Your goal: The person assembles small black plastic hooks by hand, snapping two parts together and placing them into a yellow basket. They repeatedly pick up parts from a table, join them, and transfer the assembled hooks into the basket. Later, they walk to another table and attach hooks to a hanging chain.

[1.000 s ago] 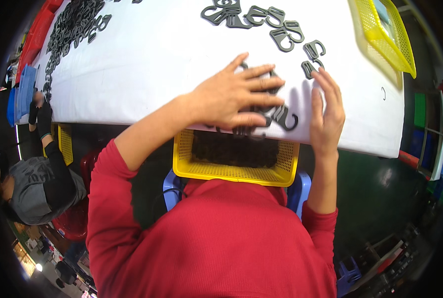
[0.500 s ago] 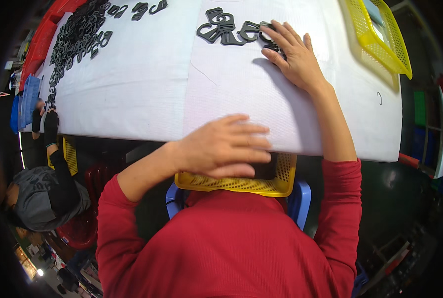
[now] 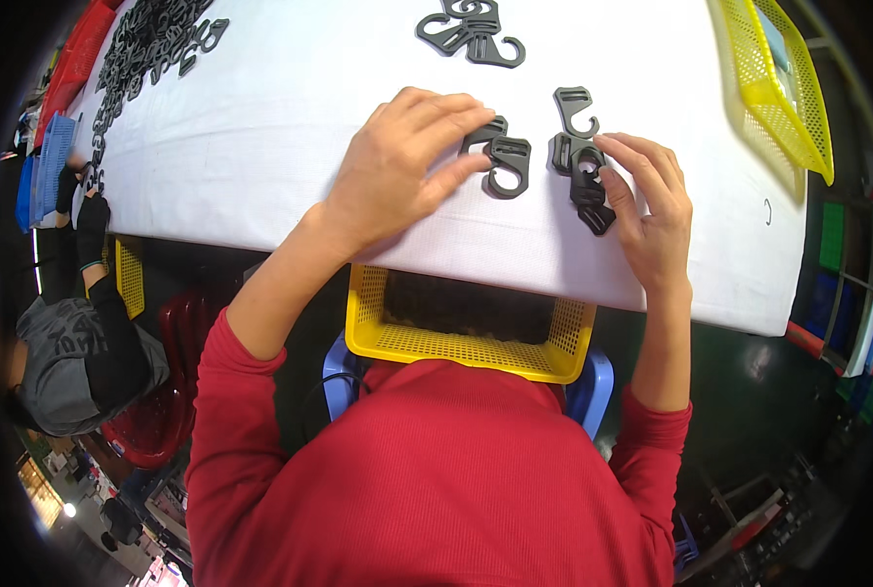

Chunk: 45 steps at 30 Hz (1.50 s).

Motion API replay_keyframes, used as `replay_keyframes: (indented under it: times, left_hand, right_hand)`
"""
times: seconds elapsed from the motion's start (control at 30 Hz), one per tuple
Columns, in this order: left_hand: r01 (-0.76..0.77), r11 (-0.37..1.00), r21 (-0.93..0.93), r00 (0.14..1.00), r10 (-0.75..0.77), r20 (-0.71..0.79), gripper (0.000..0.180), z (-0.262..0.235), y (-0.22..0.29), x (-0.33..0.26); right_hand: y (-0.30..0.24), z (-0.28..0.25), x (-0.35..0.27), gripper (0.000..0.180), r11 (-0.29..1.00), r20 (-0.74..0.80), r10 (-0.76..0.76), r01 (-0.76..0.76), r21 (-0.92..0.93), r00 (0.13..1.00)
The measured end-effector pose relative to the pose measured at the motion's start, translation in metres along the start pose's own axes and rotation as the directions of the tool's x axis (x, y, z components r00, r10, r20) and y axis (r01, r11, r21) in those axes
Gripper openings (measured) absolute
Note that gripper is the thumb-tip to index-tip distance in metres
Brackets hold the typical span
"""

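Several black plastic strap hooks lie in small groups on the white-covered table [image 3: 290,147]. My left hand [image 3: 383,171] is open, its fingertips at one black hook [image 3: 495,127] and partly covering it. A second hook [image 3: 511,155] overlaps that one just right of my thumb tip. My right hand [image 3: 657,210] is open too, thumb and forefinger apart at the right edge of a cluster of overlapping hooks [image 3: 585,161]. Above this cluster lies another hook [image 3: 574,103]. Whether the right fingertips grip a hook cannot be made out.
Another hook group [image 3: 481,44] sits farther back; a large hook pile [image 3: 148,49] spreads at far left beside a red tray [image 3: 69,64]. A yellow basket [image 3: 789,108] stands at right, another yellow basket [image 3: 456,362] before my body. A person [image 3: 84,342] works at left.
Both hands are now at the hooks near the table's front. The right hand has come nearer me, with hooks lying closer; the left has risen from over the basket to the table.
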<state>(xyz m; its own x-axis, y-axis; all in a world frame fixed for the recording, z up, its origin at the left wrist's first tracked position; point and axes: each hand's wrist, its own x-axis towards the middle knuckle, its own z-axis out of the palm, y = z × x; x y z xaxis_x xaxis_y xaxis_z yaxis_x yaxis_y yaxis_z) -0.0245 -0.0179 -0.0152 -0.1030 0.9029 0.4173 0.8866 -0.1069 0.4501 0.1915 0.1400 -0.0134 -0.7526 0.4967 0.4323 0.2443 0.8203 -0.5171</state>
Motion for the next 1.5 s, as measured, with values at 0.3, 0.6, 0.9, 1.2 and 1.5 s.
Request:
replay_keyframes:
  times: [0.3,0.6,0.9,1.2,1.5]
  left_hand:
    - [-0.194,0.977,0.084,0.981,0.190,0.051,0.034,0.009,0.030,0.000]
    - [-0.016,1.000,-0.010,0.998,0.016,-0.063,0.024,0.021,0.034,0.020]
    - [-0.140,0.976,0.165,0.986,0.121,0.116,0.035,0.050,0.033,0.038]
    - [0.065,0.995,-0.077,0.993,-0.056,0.106,0.018,0.041,0.029,0.047]
    - [0.269,0.960,-0.072,0.951,-0.277,-0.138,0.023,0.000,-0.001,0.048]
  right_hand:
    - [-0.019,0.005,-0.007,0.047,0.968,-0.026,0.084,-0.088,-0.236,0.996]
    - [-0.036,0.020,-0.023,0.059,0.925,-0.080,0.186,-0.202,-0.321,0.979]
    - [-0.016,-0.003,-0.015,0.012,0.897,-0.270,0.091,-0.197,-0.396,0.959]
    - [0.042,-0.025,-0.017,0.033,0.900,-0.150,0.415,-0.429,-0.077,0.898]
    - [0.024,0.020,0.003,0.083,0.975,0.146,0.073,-0.040,-0.218,0.987]
